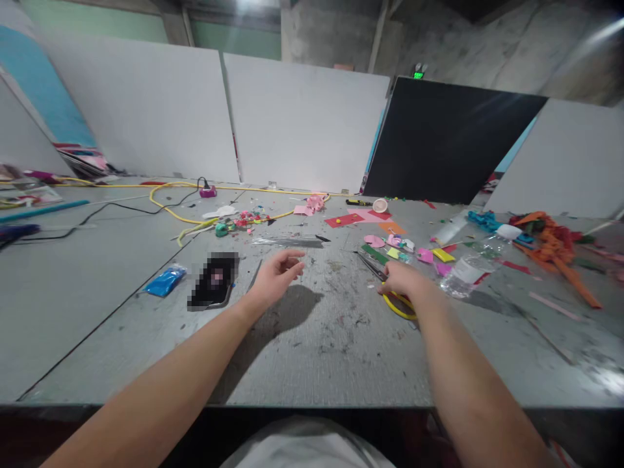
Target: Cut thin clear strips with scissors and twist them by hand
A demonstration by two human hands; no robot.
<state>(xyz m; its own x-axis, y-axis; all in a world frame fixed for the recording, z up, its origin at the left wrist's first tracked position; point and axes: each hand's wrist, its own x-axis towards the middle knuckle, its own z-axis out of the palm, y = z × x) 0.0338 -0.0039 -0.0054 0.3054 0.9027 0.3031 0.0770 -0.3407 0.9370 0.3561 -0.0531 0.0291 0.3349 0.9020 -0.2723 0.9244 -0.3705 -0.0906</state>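
My left hand (pixel 279 274) hovers just above the grey table near the middle, its fingers loosely curved and apart, with nothing visible in it. Its shadow falls on the tabletop to the right. A pair of scissors (pixel 400 311) with yellow handles lies under my right hand (pixel 402 281), whose fingers are closed around the handle area. The blades point away and to the left, toward a green paper strip (pixel 374 253). Left of my left hand are a phone (pixel 214 279) with a blurred screen and a blue packet (pixel 166 281). Thin wires (pixel 285 241) lie beyond my left hand.
A clear water bottle (pixel 470 266) stands right of my right hand. Orange scraps (pixel 550 240) lie farther right. Red paper (pixel 344 220), a yellow-black cutter (pixel 358 202) and a yellow cable (pixel 163 203) are toward the back. White panels (pixel 307 123) and a black panel (pixel 448 140) rise behind.
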